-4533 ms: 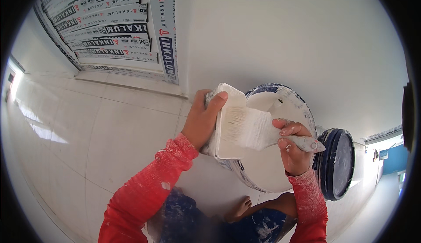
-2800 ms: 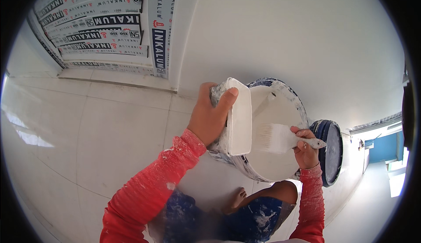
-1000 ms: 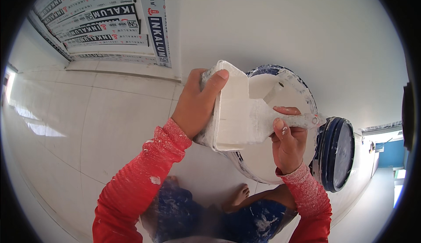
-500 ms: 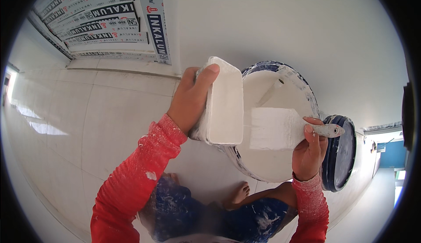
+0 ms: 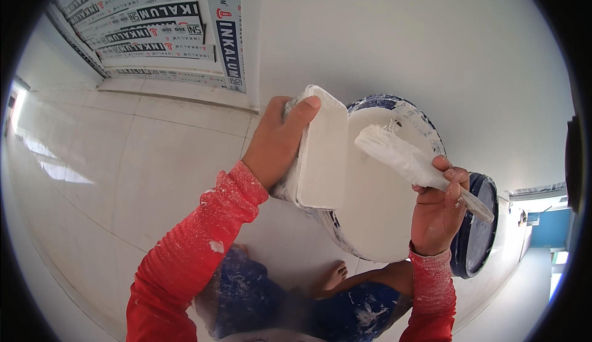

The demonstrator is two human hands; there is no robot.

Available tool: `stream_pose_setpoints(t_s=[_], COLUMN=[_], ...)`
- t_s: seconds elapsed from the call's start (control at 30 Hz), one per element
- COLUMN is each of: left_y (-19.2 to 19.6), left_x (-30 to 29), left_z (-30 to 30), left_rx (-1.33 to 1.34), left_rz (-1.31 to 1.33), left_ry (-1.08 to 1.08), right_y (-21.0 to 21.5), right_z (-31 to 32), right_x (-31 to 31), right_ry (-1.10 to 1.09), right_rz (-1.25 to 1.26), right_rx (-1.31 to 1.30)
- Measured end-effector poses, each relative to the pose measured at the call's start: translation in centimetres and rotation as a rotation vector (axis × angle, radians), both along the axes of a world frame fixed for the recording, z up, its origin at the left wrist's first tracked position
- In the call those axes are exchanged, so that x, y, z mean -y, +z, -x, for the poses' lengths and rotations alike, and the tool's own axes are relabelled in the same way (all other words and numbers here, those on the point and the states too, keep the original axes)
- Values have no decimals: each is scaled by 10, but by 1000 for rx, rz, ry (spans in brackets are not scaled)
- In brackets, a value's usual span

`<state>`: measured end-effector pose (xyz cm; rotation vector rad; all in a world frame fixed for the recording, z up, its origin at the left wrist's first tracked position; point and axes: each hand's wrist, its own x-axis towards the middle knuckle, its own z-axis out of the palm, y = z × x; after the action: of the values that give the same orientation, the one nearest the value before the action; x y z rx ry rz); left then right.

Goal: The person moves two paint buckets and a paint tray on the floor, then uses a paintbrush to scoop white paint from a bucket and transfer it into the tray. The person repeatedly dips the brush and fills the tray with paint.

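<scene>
My left hand (image 5: 279, 141) grips the side of a rectangular white-coated tray (image 5: 325, 151), thumb over its upper rim. The tray is tilted up beside the left part of a round bucket (image 5: 385, 218) of white paint. In my right hand (image 5: 441, 209) is a wide paintbrush (image 5: 401, 157), held by its handle. White paint covers the brush, which is turned edge-on over the bucket with its bristles toward the tray, apart from it. Behind the bristles, a small dark-ended stick pokes out of the paint, partly hidden.
A dark blue lid or shallow tub (image 5: 478, 228) stands right of the bucket. Beyond rises a plain pale wall (image 5: 382, 33). A door or frame wrapped in printed protective film (image 5: 142, 27) is at far left. Light tiles (image 5: 92, 157) cover the floor; my bare foot (image 5: 336, 275) is close to the bucket.
My right hand has turned the brush from flat to edge-on, its bristles now pointing up and left. The tray has shifted slightly right in the picture, still in my left hand.
</scene>
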<state>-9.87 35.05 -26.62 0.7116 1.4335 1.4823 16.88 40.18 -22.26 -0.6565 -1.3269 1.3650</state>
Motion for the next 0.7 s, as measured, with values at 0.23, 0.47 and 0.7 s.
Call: stream_pose_setpoints(t_s=[0.23, 0.47, 0.7], left_y=[0, 7, 2], left_x=[0, -3, -2], left_z=[0, 1, 1], left_rx=[47, -31, -5], left_rz=[25, 37, 26], left_ry=[-25, -50, -39], right_y=[-10, -21, -12], right_z=[19, 32, 11], right_x=[2, 4, 2], right_ry=[126, 269, 228], right_rz=[-89, 290, 316], right_rx=[213, 40, 98])
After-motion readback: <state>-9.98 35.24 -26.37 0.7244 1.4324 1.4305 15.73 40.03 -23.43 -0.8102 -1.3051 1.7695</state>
